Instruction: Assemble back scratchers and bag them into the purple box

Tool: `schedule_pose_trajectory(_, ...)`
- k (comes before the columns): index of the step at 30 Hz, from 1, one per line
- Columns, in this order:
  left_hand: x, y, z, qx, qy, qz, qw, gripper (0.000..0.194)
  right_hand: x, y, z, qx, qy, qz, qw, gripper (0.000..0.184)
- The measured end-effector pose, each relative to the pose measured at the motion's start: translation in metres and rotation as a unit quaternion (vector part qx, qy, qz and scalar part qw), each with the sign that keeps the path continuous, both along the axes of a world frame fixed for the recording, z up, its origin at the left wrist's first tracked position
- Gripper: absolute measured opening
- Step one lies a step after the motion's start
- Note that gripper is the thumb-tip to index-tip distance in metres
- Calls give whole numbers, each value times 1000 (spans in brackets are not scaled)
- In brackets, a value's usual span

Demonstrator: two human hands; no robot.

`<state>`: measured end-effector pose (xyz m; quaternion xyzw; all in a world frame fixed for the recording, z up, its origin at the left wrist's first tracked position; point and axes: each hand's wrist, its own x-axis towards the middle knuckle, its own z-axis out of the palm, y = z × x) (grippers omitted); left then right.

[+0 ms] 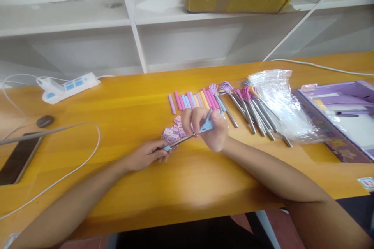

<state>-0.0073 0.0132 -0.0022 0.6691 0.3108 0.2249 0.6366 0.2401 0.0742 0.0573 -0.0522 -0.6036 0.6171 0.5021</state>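
On my feed the tabletop point(131, 97) carries a purple box point(336, 136), a clear plastic bag point(295, 113) just left of it, and claw-headed metal rods point(257, 118). My right hand point(216, 136) and left hand point(146, 155), each grip closed, hold 1 rod point(182, 140) over the tabletop (right around its light blue head point(208, 123), left at the other end). Beyond lie pastel tubes point(204, 99); nearer, small printed cards point(170, 134).

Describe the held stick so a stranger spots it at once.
Look over the wooden table. There, a thin metal stick runs from the left hand to the right hand. Unlike the sticks lying near the plastic bags, it is held, with light blue showing at each end.
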Motion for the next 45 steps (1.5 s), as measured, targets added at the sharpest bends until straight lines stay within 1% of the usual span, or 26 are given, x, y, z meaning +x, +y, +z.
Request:
schedule_pose_trajectory(2, 0, 0, 0, 0, 2, -1, 1000, 44, -2, -1, -2, 4, -1, 2, 1000, 60)
schedule_pose_trajectory(8, -1, 0, -1, 4, 6, 0, 1000, 44, -7, -4, -9, -8, 3, -23, 1000, 61)
schedule_pose_trajectory(13, 1, 0, 1, -4, 8, 0, 1000, 45, -10, -7, -16, -30, 5, -34, 999, 61)
schedule_pose_trajectory(16, 2, 0, 2, -5, 5, 3, 1000, 46, -12, -8, -17, -34, 3, -46, 998, 61)
schedule_pose_trajectory(21, 2, 0, 3, -6, 8, 5, 1000, 45, -15, -9, -19, -33, 22, -46, 998, 60)
schedule_pose_trajectory(29, 2, 0, 4, 0, 20, 10, 1000, 46, -18, -11, -26, -70, 12, -76, 995, 63)
schedule_pose_trajectory(38, 3, -1, 5, 3, 25, 1, 1000, 41, -20, -14, -35, -72, 12, -80, 994, 64)
schedule_pose_trajectory(42, 3, -1, 8, 17, 33, -4, 999, 46, -21, -15, -37, -69, 21, -70, 995, 62)
schedule_pose_trajectory(45, 3, -1, 10, 32, 40, -8, 999, 48, -22, -16, -38, -73, 13, -72, 995, 64)
